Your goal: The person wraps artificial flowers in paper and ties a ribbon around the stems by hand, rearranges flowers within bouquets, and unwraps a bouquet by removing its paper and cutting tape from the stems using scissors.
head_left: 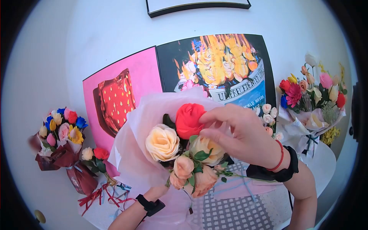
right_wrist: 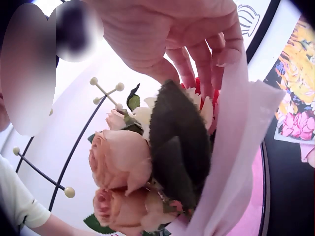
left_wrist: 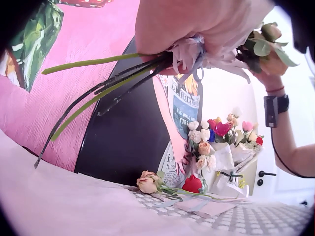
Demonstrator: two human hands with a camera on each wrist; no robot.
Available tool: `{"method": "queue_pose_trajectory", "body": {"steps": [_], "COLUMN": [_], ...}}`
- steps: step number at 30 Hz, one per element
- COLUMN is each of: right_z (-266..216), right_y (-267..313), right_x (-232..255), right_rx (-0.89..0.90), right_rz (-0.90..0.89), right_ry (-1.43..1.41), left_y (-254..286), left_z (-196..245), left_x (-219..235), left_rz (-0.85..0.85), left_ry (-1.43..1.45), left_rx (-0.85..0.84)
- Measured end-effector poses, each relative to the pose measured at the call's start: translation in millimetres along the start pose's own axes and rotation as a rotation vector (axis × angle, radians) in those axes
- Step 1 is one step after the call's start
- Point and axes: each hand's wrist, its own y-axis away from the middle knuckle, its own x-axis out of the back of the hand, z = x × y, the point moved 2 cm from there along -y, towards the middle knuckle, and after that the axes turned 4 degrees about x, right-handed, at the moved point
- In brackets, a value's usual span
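Left hand [head_left: 155, 193], at six o'clock, grips the stems [left_wrist: 98, 83] of the pink-wrapped bouquet [head_left: 172, 142], held upright at centre. Right hand [head_left: 237, 134], entering from four o'clock, pinches the red rose [head_left: 189, 119] between thumb and fingertips. Farther off: small bouquet [head_left: 61, 134] at nine o'clock, mixed bouquet [head_left: 314, 96] at two o'clock, posters [head_left: 214, 69] on the wall.

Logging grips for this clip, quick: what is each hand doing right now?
Left hand: grips the stems of the pink-wrapped bouquet from below.
Right hand: fingertips touch the red rose; whether they pinch it cannot be told.
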Motion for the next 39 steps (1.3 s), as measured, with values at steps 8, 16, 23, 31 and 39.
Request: {"method": "queue_pose_trajectory", "body": {"steps": [8,16,23,31,39], "right_z": [-7.0,-2.2,-14.8,-15.4,-21.7], "right_y": [12.1,7.1,0.8,-10.2,-25.0], "right_x": [-15.6,-25.7,-32.9,-28.8,-31.7], "right_rx": [-0.189,-0.173,0.007,0.012,0.07], "right_rz": [-0.147,-0.111,-0.017,-0.046,-0.112], "right_ry": [-0.046,-0.104,0.016,0.097,0.017], "left_y": [9.7,11.8,11.0,7.6,-1.4], "left_z": [-17.8,-21.7,-18.5,-11.9,-4.1], "left_x": [-7.2,-18.6,-12.9,-8.9,-27.8], "left_rz": [-0.008,0.02,0.048,0.069,0.054], "left_ry": [-0.001,0.03,0.069,0.111,0.152], "left_rx": [-0.087,-0.151,-0.199,-0.281,-0.359]}}
